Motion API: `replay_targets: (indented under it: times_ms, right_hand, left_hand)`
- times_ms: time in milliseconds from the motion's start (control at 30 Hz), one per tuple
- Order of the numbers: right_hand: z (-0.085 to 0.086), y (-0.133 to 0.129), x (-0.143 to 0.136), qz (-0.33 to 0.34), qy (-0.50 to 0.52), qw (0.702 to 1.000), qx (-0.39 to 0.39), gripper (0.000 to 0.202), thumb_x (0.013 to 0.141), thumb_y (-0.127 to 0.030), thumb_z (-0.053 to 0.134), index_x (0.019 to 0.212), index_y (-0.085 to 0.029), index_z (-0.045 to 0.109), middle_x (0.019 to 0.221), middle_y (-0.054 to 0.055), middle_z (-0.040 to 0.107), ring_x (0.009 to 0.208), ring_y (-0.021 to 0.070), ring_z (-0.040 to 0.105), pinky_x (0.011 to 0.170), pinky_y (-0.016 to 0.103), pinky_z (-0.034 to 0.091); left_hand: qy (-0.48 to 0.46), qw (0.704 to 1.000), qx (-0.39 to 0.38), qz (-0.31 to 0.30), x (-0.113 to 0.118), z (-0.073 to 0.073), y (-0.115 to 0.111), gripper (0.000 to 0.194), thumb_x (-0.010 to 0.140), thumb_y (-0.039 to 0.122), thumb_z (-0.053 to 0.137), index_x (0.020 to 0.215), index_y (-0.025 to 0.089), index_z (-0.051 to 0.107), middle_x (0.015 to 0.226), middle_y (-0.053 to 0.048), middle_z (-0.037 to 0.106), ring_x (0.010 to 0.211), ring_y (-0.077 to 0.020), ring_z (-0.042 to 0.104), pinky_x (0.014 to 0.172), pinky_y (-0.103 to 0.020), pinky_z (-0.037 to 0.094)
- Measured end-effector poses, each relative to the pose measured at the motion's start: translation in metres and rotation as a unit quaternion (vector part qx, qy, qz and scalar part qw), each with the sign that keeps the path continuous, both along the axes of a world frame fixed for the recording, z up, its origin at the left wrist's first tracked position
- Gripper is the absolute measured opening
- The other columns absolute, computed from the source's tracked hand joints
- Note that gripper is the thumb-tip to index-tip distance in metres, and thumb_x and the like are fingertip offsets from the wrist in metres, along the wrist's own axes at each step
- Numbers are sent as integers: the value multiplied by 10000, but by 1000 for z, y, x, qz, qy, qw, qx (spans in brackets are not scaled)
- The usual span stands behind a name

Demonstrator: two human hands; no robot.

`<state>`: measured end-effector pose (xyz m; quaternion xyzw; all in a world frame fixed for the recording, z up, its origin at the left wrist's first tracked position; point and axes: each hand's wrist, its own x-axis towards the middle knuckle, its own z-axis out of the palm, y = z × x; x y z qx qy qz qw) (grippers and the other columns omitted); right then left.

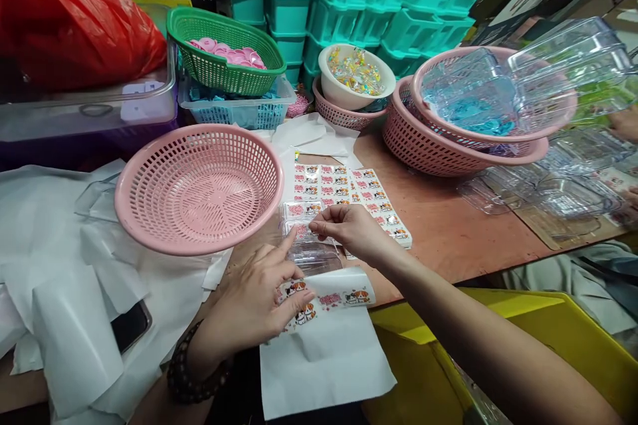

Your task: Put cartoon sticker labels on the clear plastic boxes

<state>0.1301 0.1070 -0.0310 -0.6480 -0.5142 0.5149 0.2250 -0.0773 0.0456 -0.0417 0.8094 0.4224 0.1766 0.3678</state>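
My right hand (349,226) pinches the edge of a cat-and-dog sticker (303,234) over a small clear plastic box (314,259). The index finger of my left hand (254,295) points onto that sticker's left end. Between the thumb and curled fingers of the same hand is a partly peeled sticker sheet (329,358). Its white backing hangs down past the table edge, with a few stickers left near the top. Just beyond my hands lies a stack of full sticker sheets (376,196). The underside of the held sheet is hidden.
A pink basket (199,186) stands left, beside loose white backing paper (74,319) and a phone (132,327). Right are stacked pink baskets (433,143), clear plastic boxes (573,179) and another person's hand (625,125). Behind are a green basket (229,76), white bowl (329,83) and turquoise bins (343,20).
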Motion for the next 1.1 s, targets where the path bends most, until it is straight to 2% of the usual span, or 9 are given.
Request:
replay_targets:
  times_ms: [233, 333, 433, 500, 600, 733, 867, 933, 1100]
  right_hand:
    - [4, -17, -5, 82, -293, 939, 163, 124, 847, -320, 692, 875, -199, 678, 685, 20, 682, 636, 179, 610, 581, 273, 384]
    - [9, -30, 5, 58, -397, 896, 189, 405, 851, -435, 694, 1160, -181, 629, 663, 30, 671, 649, 239, 636, 582, 301, 400]
    - [23, -49, 16, 56, -347, 903, 248, 440, 870, -507, 657, 1169, -185, 630, 802, 69, 703, 745, 241, 659, 659, 329, 470]
    - [35, -64, 19, 153, -235, 927, 248, 389, 838, -519, 694, 1076, -212, 677, 949, 83, 712, 856, 227, 663, 722, 320, 499]
    - [46, -83, 22, 250, -114, 949, 152, 233, 856, -441, 696, 851, -208, 710, 842, 39, 707, 805, 192, 656, 686, 278, 487]
    - [47, -102, 31, 229, -125, 962, 85, 263, 880, -448, 676, 864, -191, 730, 779, 33, 722, 745, 208, 664, 650, 293, 478]
    - [43, -122, 27, 210, -277, 896, 276, 431, 791, -483, 781, 1121, -215, 710, 1092, 112, 742, 1034, 306, 657, 933, 478, 455]
    - [42, -130, 19, 193, -280, 877, 339, 335, 827, -419, 768, 1093, -224, 706, 1051, 90, 751, 1009, 278, 668, 1012, 531, 396]
    - [35, -140, 5, 126, -170, 918, 335, 58, 895, -270, 692, 854, -235, 712, 767, -11, 735, 742, 172, 678, 892, 400, 482]
  left_hand:
    - [62, 997, -35, 19, -1, 3, 7, 186, 906, 304, 609, 748, 220, 560, 1585, -10, 411, 987, -247, 573, 932, -477, 491]
    - [51, 998, -17, 20, -3, 4, 7, 169, 895, 289, 626, 754, 218, 565, 1575, -20, 430, 995, -248, 567, 959, -494, 473]
    - [27, 999, 17, 15, -4, 7, 1, 192, 893, 294, 646, 738, 209, 572, 1572, -27, 444, 1064, -259, 553, 1002, -515, 448]
    - [-1, 999, 43, 11, -4, 12, -7, 195, 887, 303, 668, 731, 208, 599, 1547, -15, 485, 1142, -271, 540, 1022, -509, 441]
    - [-70, 997, 31, 24, -8, 16, -20, 95, 845, 311, 732, 879, 229, 697, 1342, -44, 662, 1141, -259, 584, 974, -431, 491]
    - [-155, 976, -113, 99, -13, 5, -32, 239, 834, 378, 751, 1008, 214, 744, 927, -36, 768, 828, -189, 690, 738, -284, 543]
    - [-179, 958, -189, 117, -8, -3, -42, 229, 828, 412, 748, 861, 187, 772, 800, -29, 762, 710, -157, 669, 637, -236, 497]
    - [-194, 952, -214, 102, -4, -1, -46, 214, 835, 389, 735, 841, 177, 769, 789, -27, 754, 696, -145, 655, 621, -223, 483]
    - [-233, 936, -251, 77, 1, 2, -52, 245, 852, 383, 711, 939, 156, 745, 754, -13, 707, 642, -111, 590, 582, -205, 444]
